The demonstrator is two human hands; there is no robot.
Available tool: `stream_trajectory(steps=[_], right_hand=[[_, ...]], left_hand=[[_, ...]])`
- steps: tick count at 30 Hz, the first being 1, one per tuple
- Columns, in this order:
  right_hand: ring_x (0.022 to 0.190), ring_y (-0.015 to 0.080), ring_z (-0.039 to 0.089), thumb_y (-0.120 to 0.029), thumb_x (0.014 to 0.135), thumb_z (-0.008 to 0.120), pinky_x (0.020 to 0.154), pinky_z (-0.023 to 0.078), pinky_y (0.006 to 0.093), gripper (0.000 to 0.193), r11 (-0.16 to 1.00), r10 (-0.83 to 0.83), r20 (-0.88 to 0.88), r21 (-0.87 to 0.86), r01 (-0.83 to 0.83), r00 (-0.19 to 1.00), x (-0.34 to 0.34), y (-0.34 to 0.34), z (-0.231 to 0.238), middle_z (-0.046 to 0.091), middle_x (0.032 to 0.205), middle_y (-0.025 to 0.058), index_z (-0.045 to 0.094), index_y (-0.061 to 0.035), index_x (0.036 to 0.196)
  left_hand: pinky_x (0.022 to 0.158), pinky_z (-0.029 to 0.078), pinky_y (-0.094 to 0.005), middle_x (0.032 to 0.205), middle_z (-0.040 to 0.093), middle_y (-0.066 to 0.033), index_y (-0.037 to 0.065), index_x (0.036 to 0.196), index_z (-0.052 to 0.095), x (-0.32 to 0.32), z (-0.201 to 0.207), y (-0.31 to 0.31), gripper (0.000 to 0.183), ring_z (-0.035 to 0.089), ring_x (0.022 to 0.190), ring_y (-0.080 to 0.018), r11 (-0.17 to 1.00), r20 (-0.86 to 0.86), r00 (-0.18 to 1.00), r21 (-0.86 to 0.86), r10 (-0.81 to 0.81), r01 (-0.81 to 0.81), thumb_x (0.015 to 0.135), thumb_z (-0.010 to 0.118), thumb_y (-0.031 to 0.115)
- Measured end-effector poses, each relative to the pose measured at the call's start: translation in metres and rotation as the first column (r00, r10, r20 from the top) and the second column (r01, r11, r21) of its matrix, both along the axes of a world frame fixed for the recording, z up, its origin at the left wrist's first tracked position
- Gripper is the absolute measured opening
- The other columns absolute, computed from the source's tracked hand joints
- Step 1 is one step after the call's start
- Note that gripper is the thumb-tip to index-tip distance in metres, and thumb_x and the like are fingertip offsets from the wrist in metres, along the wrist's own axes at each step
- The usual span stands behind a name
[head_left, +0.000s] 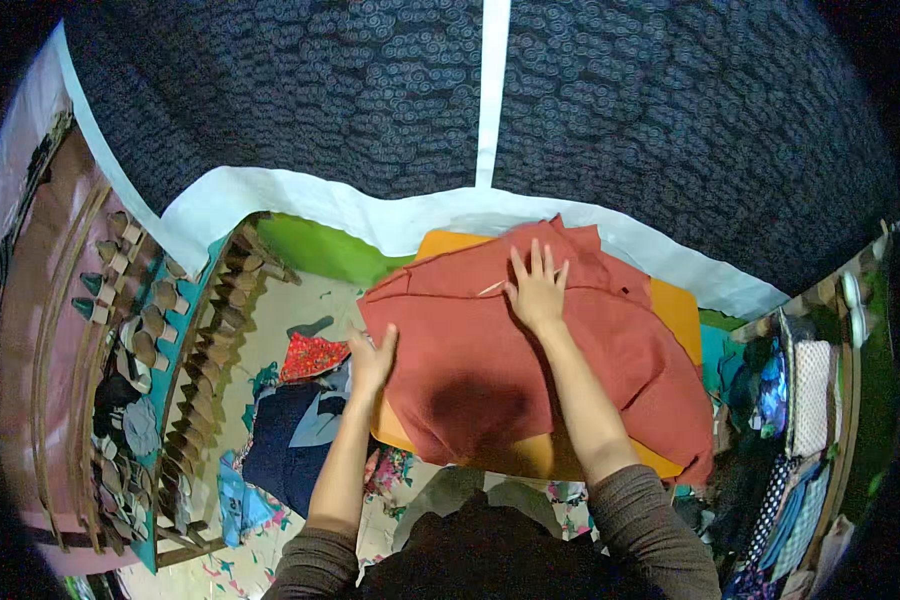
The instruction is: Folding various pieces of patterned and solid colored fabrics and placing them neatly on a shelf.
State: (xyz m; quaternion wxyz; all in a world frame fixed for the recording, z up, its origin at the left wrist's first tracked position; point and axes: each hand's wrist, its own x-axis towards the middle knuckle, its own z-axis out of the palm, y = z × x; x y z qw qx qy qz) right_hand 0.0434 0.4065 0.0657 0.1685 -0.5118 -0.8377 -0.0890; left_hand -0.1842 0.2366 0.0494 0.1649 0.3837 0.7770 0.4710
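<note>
A rust-red garment (470, 350) lies spread over a yellow-orange board (676, 318) in front of me, partly creased and hanging past its right side. My right hand (538, 290) rests flat on the upper middle of the fabric with fingers spread. Beside its fingertips shows a small pale strip (491, 288), too small to name. At the garment's left edge is my left hand (372, 362), its thumb apart from its fingers and lying against the cloth. Which kind of garment it is, I cannot tell. A dark shadow falls across its near part.
Dark patterned curtains (330, 100) with white borders hang beyond the board. Racks of shoes (205, 380) stand at left. Dark blue cloth (288, 440), a red patterned cloth (313, 356) and a light blue cloth (240, 500) lie on the floor. Folded clothes (785, 510) fill the right side.
</note>
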Motion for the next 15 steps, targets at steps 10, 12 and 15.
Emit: stream_trajectory(steps=[10, 12, 15], right_hand=[[0.124, 0.0306, 0.034, -0.027, 0.085, 0.050, 0.105, 0.018, 0.0506, 0.042, 0.916, 0.220, -0.210, -0.292, -0.276, 0.953, 0.056, -0.117, -0.011, 0.043, 0.127, 0.0143, 0.048, -0.0059, 0.122], [0.124, 0.0303, 0.034, -0.027, 0.085, 0.050, 0.105, 0.018, 0.0507, 0.042, 0.846, 0.370, -0.125, -0.364, -0.389, 0.921, 0.064, -0.132, -0.013, 0.044, 0.126, 0.0131, 0.049, -0.0059, 0.121], [0.125, 0.0283, 0.032, -0.031, 0.082, 0.053, 0.105, 0.017, 0.0523, 0.049, 0.869, 0.371, -0.078, -0.321, -0.375, 0.926, 0.070, -0.137, -0.019, 0.043, 0.128, 0.0125, 0.046, -0.0061, 0.124]], left_hand=[[0.090, 0.038, -0.0391, 0.115, 0.046, -0.0217, -0.004, 0.124, 0.030, 0.106, -0.032, -0.147, 0.070, 0.048, 0.107, -0.0319, 0.980, 0.461, 0.887, -0.175, 0.000, 0.091, 0.074, 0.069, 0.024], [0.090, 0.038, -0.0393, 0.116, 0.046, -0.0217, -0.004, 0.125, 0.029, 0.113, -0.022, -0.148, 0.071, 0.048, 0.108, -0.0314, 0.972, 0.478, 0.878, -0.191, -0.033, 0.140, 0.074, 0.070, 0.025], [0.089, 0.039, -0.0389, 0.119, 0.044, -0.0218, -0.003, 0.126, 0.028, 0.117, -0.008, -0.145, 0.073, 0.046, 0.110, -0.0311, 0.968, 0.348, 0.910, -0.024, -0.225, 0.248, 0.074, 0.070, 0.026]])
